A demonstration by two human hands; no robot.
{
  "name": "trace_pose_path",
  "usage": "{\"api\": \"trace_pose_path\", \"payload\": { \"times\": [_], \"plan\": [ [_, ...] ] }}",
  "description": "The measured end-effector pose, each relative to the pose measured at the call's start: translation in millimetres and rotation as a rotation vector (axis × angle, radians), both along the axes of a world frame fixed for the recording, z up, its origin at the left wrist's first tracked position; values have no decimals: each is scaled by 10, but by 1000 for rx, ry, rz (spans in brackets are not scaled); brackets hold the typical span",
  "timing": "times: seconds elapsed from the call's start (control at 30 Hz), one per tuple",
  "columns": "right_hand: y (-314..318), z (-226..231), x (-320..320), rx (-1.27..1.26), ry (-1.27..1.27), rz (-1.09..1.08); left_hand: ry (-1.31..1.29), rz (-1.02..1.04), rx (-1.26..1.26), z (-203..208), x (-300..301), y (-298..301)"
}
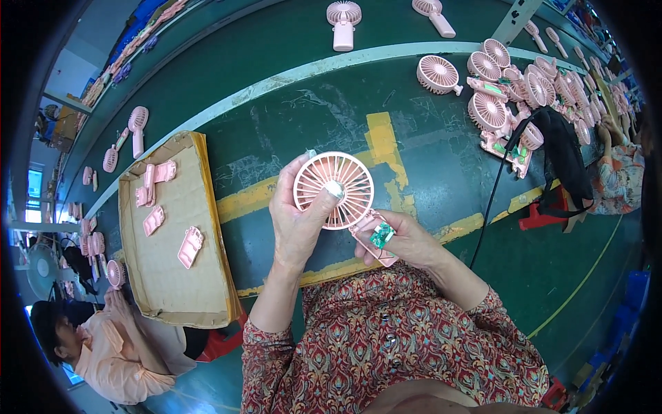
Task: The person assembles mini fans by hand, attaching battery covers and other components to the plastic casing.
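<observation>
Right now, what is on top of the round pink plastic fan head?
The left hand grips the fan head, thumb lying across its front slats to the pale centre; slats beneath the thumb are hidden.

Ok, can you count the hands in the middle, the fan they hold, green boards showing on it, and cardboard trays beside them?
Left hand and right hand: 2
Pink handheld fan: 1
Green circuit board: 1
Cardboard tray: 1
Total: 5

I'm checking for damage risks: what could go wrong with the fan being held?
The green circuit board is exposed at the handle; the right hand might knock it loose. The left hand has its thumb over the fan head; pressing hard could damage it.
</observation>
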State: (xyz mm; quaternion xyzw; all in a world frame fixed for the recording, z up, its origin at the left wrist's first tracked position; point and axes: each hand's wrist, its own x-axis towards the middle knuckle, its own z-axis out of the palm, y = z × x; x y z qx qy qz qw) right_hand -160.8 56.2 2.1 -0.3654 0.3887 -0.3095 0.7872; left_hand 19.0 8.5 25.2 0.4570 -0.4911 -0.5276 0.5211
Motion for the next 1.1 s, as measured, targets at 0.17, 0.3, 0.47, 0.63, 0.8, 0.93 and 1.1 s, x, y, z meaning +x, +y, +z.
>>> {"api": "trace_pose_path", "payload": {
  "times": [0.17,0.3,0.47,0.63,0.8,0.93,1.1],
  "plan": [
    [-17,-2,21,-32,46,-21,21,-13,40,-61,4,-24],
    [-29,-38,37,-104,101,-33,61,-64,67,-172,9,-80],
    [-71,-158,10,-118,187,-139,-764,141,-585,-120,-20,-75],
    [-145,-408,-13,-167,255,-209,-765,-200,-564,-117,-198,203],
    [-146,-429,14,-37,205,-199,-838,-220,-521,-253,-193,180],
    [-181,-376,7,75,107,-193,-842,-220,-491,-277,-168,150],
    [-199,-333,-19,100,108,-173,-784,-252,-548,-310,-180,117]
  ]
}}
